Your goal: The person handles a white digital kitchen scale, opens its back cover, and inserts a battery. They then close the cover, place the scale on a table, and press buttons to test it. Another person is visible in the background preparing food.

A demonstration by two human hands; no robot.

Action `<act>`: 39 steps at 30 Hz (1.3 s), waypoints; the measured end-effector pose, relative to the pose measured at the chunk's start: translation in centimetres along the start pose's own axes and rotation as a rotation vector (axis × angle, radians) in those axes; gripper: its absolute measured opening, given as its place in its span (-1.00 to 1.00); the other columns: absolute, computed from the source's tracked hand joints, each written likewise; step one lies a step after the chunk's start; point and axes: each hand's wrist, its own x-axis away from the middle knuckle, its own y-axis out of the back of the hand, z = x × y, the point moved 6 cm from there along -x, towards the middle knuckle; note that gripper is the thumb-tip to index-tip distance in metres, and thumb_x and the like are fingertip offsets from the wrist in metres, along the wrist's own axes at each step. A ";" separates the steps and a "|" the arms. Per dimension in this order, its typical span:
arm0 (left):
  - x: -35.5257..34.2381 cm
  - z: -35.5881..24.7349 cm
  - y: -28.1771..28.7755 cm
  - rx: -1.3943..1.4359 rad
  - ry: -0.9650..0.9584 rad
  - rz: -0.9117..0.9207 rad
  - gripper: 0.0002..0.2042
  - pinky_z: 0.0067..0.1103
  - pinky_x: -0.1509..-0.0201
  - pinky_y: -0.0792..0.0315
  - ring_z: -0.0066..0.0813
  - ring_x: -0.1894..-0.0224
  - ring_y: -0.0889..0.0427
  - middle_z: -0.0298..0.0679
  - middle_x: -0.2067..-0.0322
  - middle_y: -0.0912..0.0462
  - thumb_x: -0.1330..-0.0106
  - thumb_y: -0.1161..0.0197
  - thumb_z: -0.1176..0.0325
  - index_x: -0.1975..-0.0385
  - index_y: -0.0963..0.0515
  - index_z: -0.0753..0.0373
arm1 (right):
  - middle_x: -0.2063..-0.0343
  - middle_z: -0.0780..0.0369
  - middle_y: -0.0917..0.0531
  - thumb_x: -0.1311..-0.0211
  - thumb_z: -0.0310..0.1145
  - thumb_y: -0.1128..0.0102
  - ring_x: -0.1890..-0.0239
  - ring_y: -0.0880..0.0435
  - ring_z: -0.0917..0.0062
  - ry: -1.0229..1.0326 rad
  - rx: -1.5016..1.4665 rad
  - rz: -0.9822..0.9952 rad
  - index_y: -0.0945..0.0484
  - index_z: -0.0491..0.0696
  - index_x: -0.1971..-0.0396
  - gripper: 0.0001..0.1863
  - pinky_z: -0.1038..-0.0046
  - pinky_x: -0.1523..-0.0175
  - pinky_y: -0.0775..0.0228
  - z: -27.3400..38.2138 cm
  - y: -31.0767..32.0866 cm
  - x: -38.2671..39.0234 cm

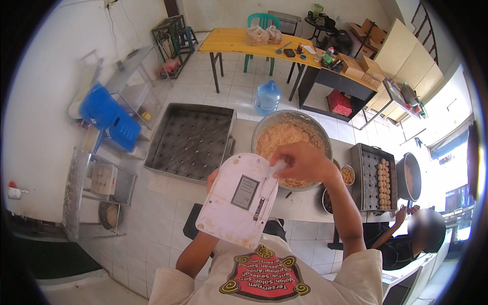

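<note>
White device [223,203], flat and plastic-looking, is held up in front of the chest, tilted, its underside turned to the view, between the near edge of the pale tabletop [305,208] and the wearer's shirt [325,269]. One end is rounded; the other is broader, with rounded corners. Small round recesses sit near its corners and edge, and brownish smudges mark the surface, mostly toward the broad end. A long narrow recess runs along the right side, with a dark slot in its lower part.

Of the hands, the left [212,180] grips the left edge with bent fingers, the rest of it hidden behind. The right [304,160] is nearly closed, thumb and fingers pinching a narrow pale piece [279,166] at the upper end of that recess; the metal bowl [328,137] of orange-brown mixture is behind it.

A grey rectangular label [245,192] with a dark border sits mid-underside; its print is too small to read. The shirt bears a red emblem with yellow swirls and several lines of pale lettering, upside down.
</note>
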 end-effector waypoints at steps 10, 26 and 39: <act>-0.6 0.2 -0.2 0.059 0.061 0.014 -0.30 -0.21 -0.10 -0.60 -0.02 -0.01 -0.69 0.06 -0.09 -0.62 -0.31 -0.07 -0.17 -0.25 -0.45 0.31 | 0.36 0.24 -0.67 -0.03 -0.38 -0.51 0.36 -0.65 0.54 0.095 0.063 -0.112 -0.72 0.00 0.24 -0.75 0.50 0.19 -0.49 -0.7 -2.1 -0.1; -2.2 0.1 2.4 -0.013 0.031 0.101 -0.28 -0.17 -0.18 -0.55 -0.04 -0.10 -0.64 0.02 -0.16 -0.57 -0.34 0.00 -0.23 -0.30 -0.41 0.24 | 0.35 0.24 -0.58 0.00 -0.42 -0.57 0.29 -0.66 0.54 -0.080 -0.140 -0.116 -0.69 -0.06 0.13 -0.62 0.50 0.19 -0.54 -1.4 -4.4 0.9; -0.6 -0.5 -0.4 -0.094 -0.183 0.014 -0.23 -0.24 -0.12 -0.57 -0.09 -0.08 -0.63 -0.01 -0.13 -0.58 -0.28 0.02 -0.26 -0.30 -0.40 0.25 | 0.11 0.16 -0.52 -0.01 -0.54 -0.52 0.28 -0.66 0.50 0.077 -0.199 -0.443 -0.62 -0.17 -0.01 -0.52 0.44 0.09 -0.60 1.5 -4.0 3.4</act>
